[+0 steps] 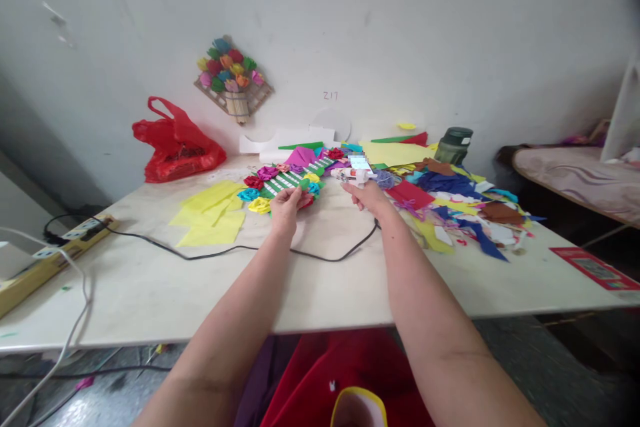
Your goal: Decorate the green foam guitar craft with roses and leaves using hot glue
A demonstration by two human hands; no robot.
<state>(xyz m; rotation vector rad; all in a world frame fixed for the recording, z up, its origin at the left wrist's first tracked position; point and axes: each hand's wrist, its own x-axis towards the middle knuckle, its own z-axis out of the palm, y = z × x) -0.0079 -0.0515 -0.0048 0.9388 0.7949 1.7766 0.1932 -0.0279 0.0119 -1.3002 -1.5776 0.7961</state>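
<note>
My left hand is closed in a pinch at the near edge of a flower craft, with a green paper piece at its fingertips. The craft carries red, yellow, blue and magenta paper flowers around green-and-white striped strips. To the right, my right hand is wrapped round a white glue gun, whose nozzle end points left toward the flowers. A black cord runs up to this hand. The grip itself is partly hidden by my fingers.
Yellow paper sheets lie left of the craft. A pile of coloured scraps covers the right side, near a dark green bottle. A red plastic bag sits at the back left. A power strip lies along the left edge.
</note>
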